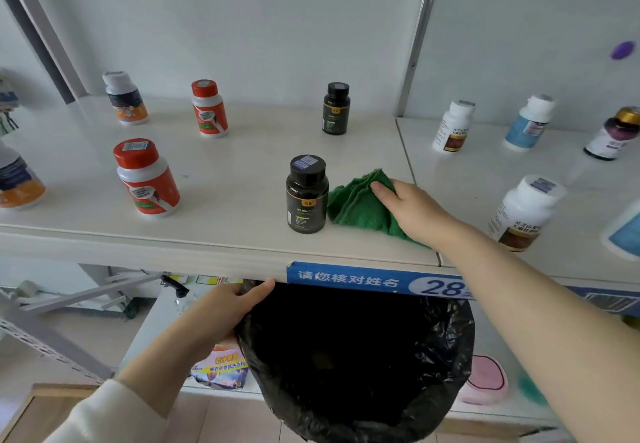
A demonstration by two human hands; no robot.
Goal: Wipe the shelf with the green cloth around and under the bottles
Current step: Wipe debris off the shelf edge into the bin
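The green cloth (360,205) lies bunched on the white shelf (225,179), right beside a black bottle (307,194) near the front edge. My right hand (412,208) rests on top of the cloth, thumb on its upper folds, pressing it to the shelf. A second black bottle (336,108) stands further back. Two red-capped bottles (147,177) (209,108) and a white-capped one (124,98) stand to the left. Below the shelf edge, my left hand (225,307) grips the rim of a bin lined with a black bag (356,359).
On the adjoining shelf section to the right stand several white bottles (524,212) (452,127) (529,122) and a gold-capped one (614,134). A blue label strip (374,281) runs along the shelf front. A lower shelf holds a colourful packet (221,368) and a pink item (485,378).
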